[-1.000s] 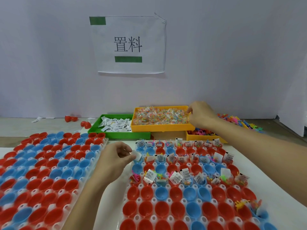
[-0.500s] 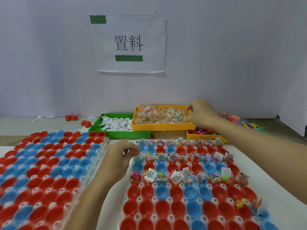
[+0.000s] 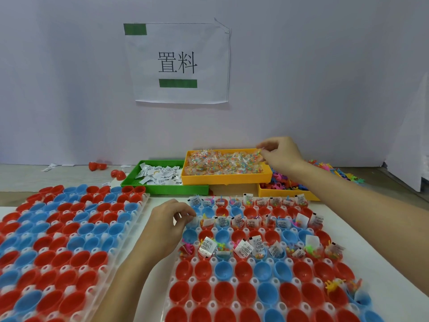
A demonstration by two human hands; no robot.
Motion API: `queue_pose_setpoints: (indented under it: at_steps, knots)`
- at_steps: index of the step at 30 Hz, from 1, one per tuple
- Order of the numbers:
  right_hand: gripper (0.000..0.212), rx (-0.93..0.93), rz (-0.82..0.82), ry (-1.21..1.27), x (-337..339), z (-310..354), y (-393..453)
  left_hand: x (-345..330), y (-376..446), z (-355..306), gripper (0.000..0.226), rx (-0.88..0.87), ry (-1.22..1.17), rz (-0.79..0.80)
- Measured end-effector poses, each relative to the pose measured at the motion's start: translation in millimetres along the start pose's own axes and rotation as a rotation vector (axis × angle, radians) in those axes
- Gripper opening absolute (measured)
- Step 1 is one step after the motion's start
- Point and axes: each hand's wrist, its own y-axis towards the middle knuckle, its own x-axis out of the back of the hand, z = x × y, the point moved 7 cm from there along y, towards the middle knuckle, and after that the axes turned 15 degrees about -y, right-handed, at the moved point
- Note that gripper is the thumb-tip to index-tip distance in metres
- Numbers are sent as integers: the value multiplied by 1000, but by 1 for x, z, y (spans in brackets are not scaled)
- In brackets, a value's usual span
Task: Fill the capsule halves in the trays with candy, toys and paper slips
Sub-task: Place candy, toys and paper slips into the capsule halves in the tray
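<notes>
3 bins (image 3: 226, 180): candy (image 3: 222, 162), slips (image 3: 160, 176), toys (image 3: 287, 184)

Capsule trays (image 3: 144, 201) (bins (image 3: 226, 178) behind)

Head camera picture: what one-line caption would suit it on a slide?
Right hand picks candy from the orange bin while the left hand places a paper slip into the capsule tray.

bare table strip (image 3: 148, 231) between trays, left forearm (image 3: 130, 275) across it
</notes>
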Motion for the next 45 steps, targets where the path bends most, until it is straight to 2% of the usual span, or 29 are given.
queue_pose_setpoints:
  at_steps: [6, 11, 16, 20, 24, 27, 31, 34, 38, 45]
  knots:
    - [20, -19, 69, 270, 21, -14, -35, 6, -5, -10, 25, -2, -94, -57]
    - [23, 79, 134, 348, 43, -7, -82, 8, -9, -44, 21, -86, -288, -186]
    - [19, 164, 158, 382, 47, 16, -122, -11, -16, -66, 12, -42, -606, -75]
    - [20, 198, 239, 366, 40, 30, -142, -32, -22, -74, 30, 28, -726, 62]
    - [26, 241, 295, 340, 31, 40, -157, -49, -30, -90, 31, 7, -776, 186]
    - [29, 255, 327, 332, 26, 45, -161, -49, -31, -95, 24, -22, -800, 150]
    - [23, 254, 368, 362, 21, 47, -166, -42, -29, -93, 11, -50, -742, 112]
    - [14, 207, 394, 424, 16, 46, -167, -38, -29, -94, 22, -95, -655, 80]
    - [16, 157, 434, 434, 10, 45, -169, -36, -30, -95, 30, -123, -617, 56]
    - [9, 131, 442, 490, 12, 41, -167, -41, -32, -97, 13, -75, -686, 79]
